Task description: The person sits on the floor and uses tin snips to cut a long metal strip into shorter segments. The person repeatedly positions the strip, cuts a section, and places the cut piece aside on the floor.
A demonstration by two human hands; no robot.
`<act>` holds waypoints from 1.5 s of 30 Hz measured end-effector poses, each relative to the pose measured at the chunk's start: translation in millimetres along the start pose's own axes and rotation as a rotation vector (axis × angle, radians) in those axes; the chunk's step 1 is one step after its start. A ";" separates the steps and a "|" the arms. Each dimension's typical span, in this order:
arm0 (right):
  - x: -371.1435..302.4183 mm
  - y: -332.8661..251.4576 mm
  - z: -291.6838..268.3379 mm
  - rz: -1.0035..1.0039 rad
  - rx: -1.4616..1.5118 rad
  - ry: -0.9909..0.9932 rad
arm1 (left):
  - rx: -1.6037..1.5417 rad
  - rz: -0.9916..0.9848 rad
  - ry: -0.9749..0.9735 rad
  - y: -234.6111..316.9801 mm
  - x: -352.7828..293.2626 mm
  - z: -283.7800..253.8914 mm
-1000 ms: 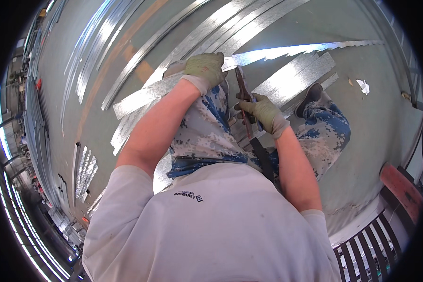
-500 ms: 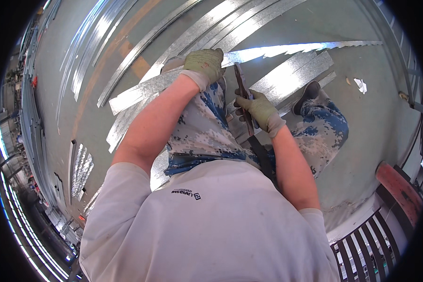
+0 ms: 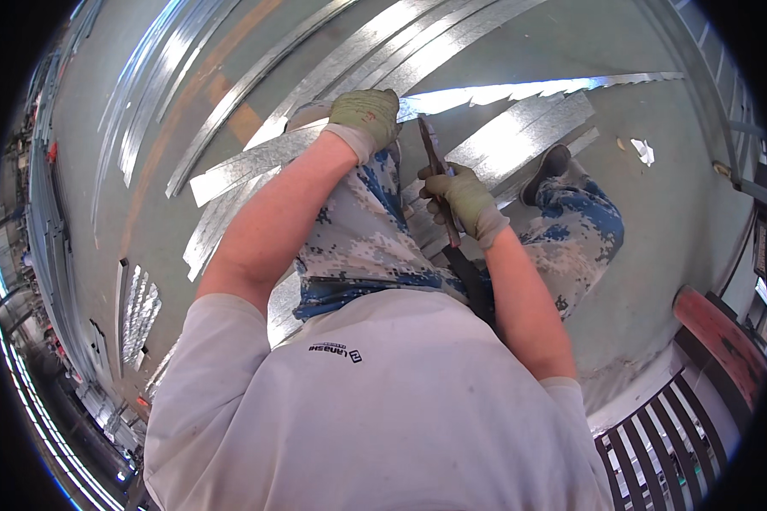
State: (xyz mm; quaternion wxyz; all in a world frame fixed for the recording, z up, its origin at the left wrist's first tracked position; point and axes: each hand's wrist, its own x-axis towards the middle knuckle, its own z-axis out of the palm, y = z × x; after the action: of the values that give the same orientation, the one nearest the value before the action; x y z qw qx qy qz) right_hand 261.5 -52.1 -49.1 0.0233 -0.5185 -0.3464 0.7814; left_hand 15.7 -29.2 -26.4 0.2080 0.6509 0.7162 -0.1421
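Observation:
My left hand (image 3: pixel 365 117), in a yellow-green work glove, is closed around a long shiny sheet-metal strip (image 3: pixel 520 91). Beyond that hand the strip runs far to the right, with a row of notches along its near edge. My right hand (image 3: pixel 464 198), gloved the same way, grips dark metal tin snips (image 3: pixel 435 149) upright by the handles. Their jaws point away from me, close to the strip just right of my left hand. I cannot tell whether the jaws touch the metal. Part of the handles is hidden by my fingers.
Several flat metal strips (image 3: pixel 383 55) lie on the grey floor ahead, and wider pieces (image 3: pixel 524 136) lie beyond my right hand. My bent legs in camouflage trousers (image 3: pixel 358 247) are under my arms. A white scrap (image 3: pixel 643 152) and a red cylinder (image 3: pixel 716 345) are at the right.
The whole view has shifted slightly left. Both hands keep their grips, and the snips stay beside the strip with hardly any movement.

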 end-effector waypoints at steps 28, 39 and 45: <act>5.2 -15.8 47.3 0.027 -1.015 0.517 | 0.030 0.135 0.146 -7.0 8.1 11.6; 3.9 -5.1 28.9 0.001 -1.005 0.459 | -0.044 0.088 -0.005 -8.4 -1.5 -3.1; -12.4 -4.1 15.0 -0.011 -0.523 0.103 | -0.084 0.097 -0.053 -7.5 -8.1 -17.0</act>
State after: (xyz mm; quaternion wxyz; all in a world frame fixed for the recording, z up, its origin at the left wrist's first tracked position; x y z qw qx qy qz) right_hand 253.5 -61.7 -33.6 -0.0899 -0.5441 -0.5377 0.6378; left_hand 6.9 -29.1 -8.2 0.2606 0.6717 0.6832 -0.1187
